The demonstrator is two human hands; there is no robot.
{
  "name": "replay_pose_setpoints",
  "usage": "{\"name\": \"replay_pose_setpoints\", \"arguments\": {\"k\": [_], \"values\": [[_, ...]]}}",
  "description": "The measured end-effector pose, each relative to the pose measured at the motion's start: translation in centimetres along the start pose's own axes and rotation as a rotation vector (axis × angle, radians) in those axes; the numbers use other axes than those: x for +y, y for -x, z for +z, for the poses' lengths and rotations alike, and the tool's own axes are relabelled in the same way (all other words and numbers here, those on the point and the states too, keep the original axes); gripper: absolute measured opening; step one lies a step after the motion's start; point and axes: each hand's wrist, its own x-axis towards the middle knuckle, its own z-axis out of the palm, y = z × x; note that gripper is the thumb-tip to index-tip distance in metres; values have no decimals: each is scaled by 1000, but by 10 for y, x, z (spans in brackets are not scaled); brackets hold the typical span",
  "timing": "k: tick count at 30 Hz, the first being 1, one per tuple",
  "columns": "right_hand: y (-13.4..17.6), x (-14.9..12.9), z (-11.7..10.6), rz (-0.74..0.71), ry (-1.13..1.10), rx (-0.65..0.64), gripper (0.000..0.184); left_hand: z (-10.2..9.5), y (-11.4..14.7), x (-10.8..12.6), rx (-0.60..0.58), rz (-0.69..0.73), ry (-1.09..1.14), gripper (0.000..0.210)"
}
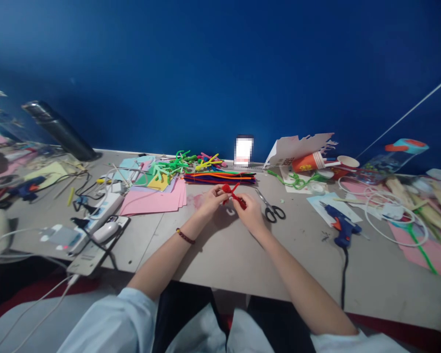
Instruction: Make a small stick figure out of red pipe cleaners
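Both my hands meet above the middle of the table around a bent red pipe cleaner [227, 188]. My left hand [213, 198] pinches its looped left part between thumb and fingers. On the other side, my right hand [245, 206] is closed on the right part, and a short red end sticks up between the two hands. Scissors [274, 212] with black handles lie just right of my right hand. Behind my hands rests a bundle of coloured pipe cleaners [220, 178]. Part of the red piece is hidden by my fingers.
To the left are pink paper sheets [154, 198], a green pipe cleaner pile [169, 164], a power strip [101, 215] and a phone [95, 250]. At right lie a blue glue gun [341, 223], paper cups [308, 162] and a white cable [367, 206]. A dark bottle [62, 130] leans at back left.
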Motion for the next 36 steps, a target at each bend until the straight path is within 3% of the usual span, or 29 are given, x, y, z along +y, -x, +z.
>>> {"name": "replay_pose_setpoints", "arguments": {"k": [4,7,9,14,19,24,29,36], "values": [[1,-4,-1,-38,0,29,20,0,0,0,-11,10,-10,28],[1,-1,1,17,-87,22,22,0,0,0,-4,13,-12,27],[-2,2,2,159,-215,-13,23,0,0,0,6,9,-20,28],[-10,5,-1,700,-741,-150,17,0,2,1,-10,-23,-20,26],[-13,0,-14,934,-1158,-356,13,-1,3,6,-102,-42,13,26],[-11,-3,-22,977,-1236,-534,10,-4,4,9,-252,-89,44,25],[-3,0,-22,808,-1182,-680,14,-5,7,5,-375,-127,77,30],[4,4,-18,786,-1281,-773,24,-7,10,4,-435,-171,69,34]]}}
